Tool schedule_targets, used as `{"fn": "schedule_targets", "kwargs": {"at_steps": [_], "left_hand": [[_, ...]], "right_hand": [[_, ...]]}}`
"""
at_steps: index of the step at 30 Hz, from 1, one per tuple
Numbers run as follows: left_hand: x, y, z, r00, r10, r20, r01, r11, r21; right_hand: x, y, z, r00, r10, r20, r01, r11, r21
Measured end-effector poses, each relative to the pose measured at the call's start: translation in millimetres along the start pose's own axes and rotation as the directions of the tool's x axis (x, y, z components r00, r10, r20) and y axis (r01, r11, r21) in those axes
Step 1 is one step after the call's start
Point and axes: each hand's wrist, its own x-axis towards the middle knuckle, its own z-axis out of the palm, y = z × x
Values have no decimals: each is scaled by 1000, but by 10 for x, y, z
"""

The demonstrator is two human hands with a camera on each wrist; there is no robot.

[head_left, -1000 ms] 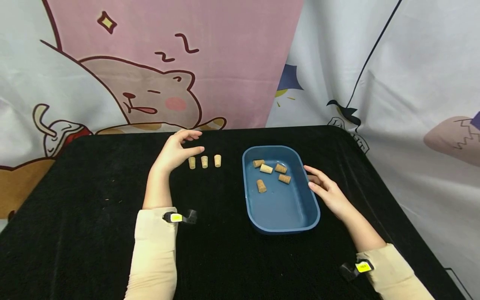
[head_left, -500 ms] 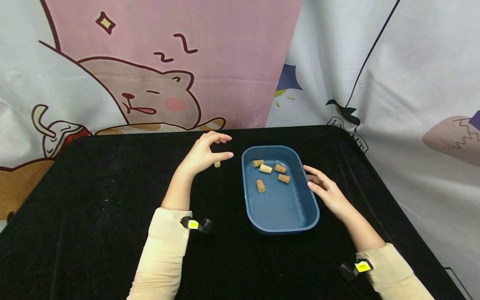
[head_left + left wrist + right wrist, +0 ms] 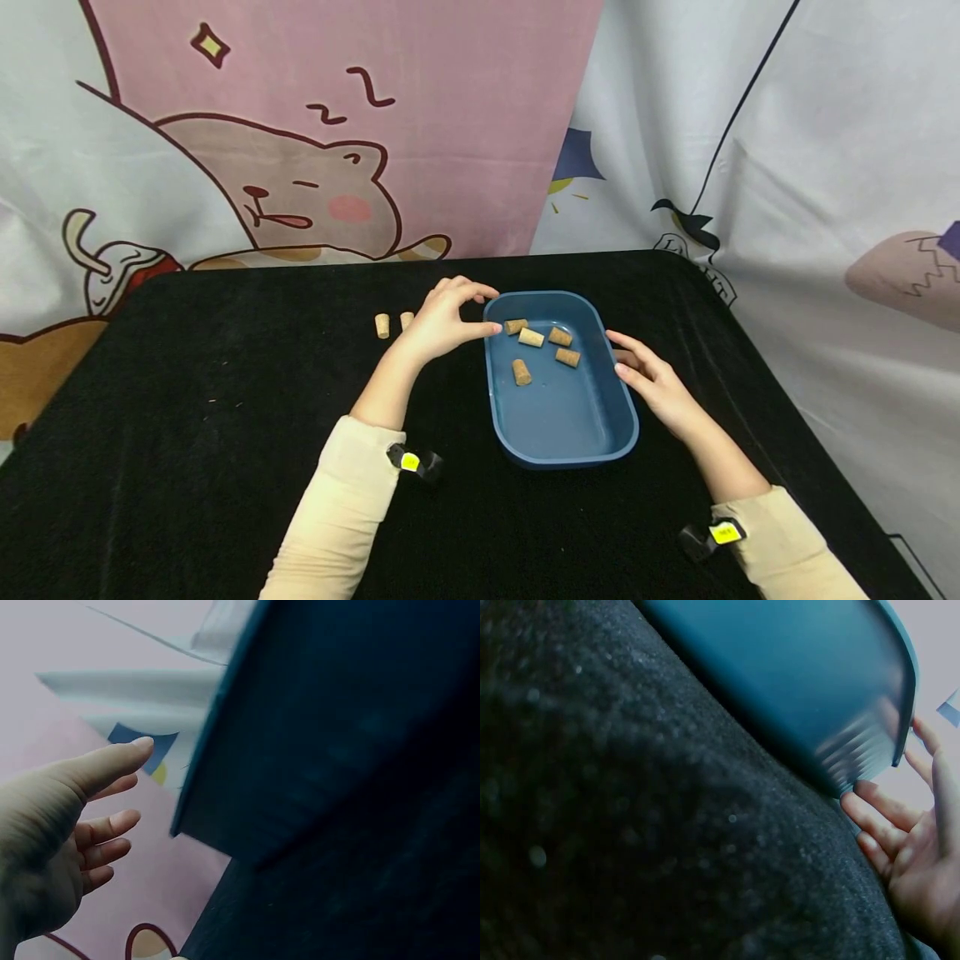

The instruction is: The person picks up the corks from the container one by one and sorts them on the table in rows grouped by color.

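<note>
A blue rectangular plastic tub (image 3: 562, 423) stands on the black cloth, with several corks inside, one of them a paler cork (image 3: 531, 337). My left hand (image 3: 442, 321) is at the tub's left rim, thumb and fingers spread apart. In the left wrist view the same hand (image 3: 52, 832) holds nothing, and the tub's wall (image 3: 300, 742) is beside the fingertips. Fingers of my right hand (image 3: 660, 392) rest against the tub's right side; in the right wrist view the fingertips (image 3: 855, 806) lie at its lower wall. A pale cork (image 3: 382, 326) stands left of my left hand.
Another pale cork (image 3: 407, 320) shows partly behind my left hand. The black cloth (image 3: 187, 483) covers the table. Behind it hangs a printed curtain (image 3: 480, 125) with a sleeping bear.
My left hand has moved right, from above the row of three corks to the tub's left rim. It now hides the rightmost cork's place. The right hand and tub have stayed put.
</note>
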Motion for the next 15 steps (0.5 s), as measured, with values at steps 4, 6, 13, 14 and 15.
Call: {"fn": "schedule_targets", "kwargs": {"at_steps": [4, 6, 13, 14, 15], "left_hand": [[14, 37, 81, 999, 15, 39, -16, 999, 33], [16, 53, 109, 999, 9, 41, -12, 998, 55], [39, 91, 200, 999, 49, 3, -49, 989, 138], [46, 93, 217, 999, 49, 0, -49, 988, 147], [54, 96, 231, 999, 47, -2, -46, 986, 157]], "right_hand": [[-4, 7, -6, 1000, 3, 0, -3, 1000, -5], [-4, 9, -7, 1000, 4, -1, -4, 1000, -8], [15, 9, -2, 1000, -17, -1, 17, 1000, -1], [18, 9, -2, 1000, -19, 1, 19, 1000, -1], [21, 9, -1, 1000, -20, 3, 20, 1000, 0]]}}
